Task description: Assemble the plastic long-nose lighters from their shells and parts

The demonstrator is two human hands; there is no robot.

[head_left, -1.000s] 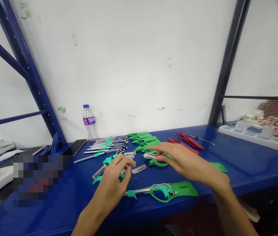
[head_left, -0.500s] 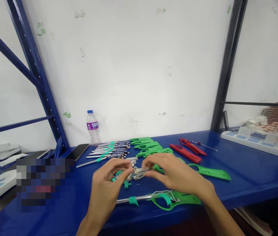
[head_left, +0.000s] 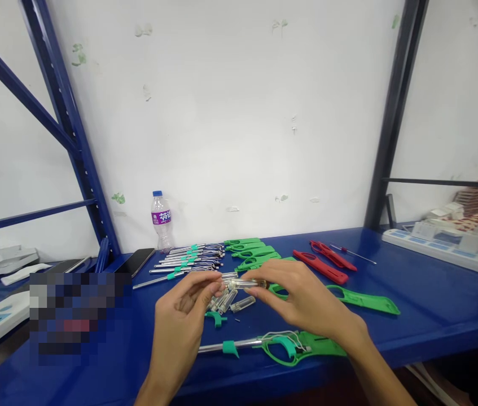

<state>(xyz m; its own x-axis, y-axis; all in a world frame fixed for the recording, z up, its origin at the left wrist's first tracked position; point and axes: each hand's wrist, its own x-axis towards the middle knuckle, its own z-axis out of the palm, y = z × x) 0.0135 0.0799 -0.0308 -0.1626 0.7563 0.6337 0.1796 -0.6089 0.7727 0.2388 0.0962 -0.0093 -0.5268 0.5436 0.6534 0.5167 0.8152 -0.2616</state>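
Both my hands meet above the blue bench [head_left: 433,304]. My left hand [head_left: 183,324] and my right hand [head_left: 302,299] pinch the two ends of a small clear plastic tube [head_left: 241,283], held level between their fingertips. Under it lie several more clear tubes [head_left: 232,301] and a small teal clip [head_left: 216,319]. In front of my hands rests a green plastic handle with a metal rod and white wires [head_left: 281,345]. Another green handle shell [head_left: 361,301] lies just right of my right hand.
Behind the hands lie a row of metal rods with teal clips [head_left: 188,259], a stack of green handle shells [head_left: 251,251], two red shells [head_left: 323,260] and a thin screwdriver [head_left: 355,254]. A water bottle [head_left: 161,220] and a phone [head_left: 137,260] stand back left. A white power strip [head_left: 446,245] sits far right.
My hands came together from apart, took the clear tube off the bench between them and raised it slightly. The camera tilted up a little.
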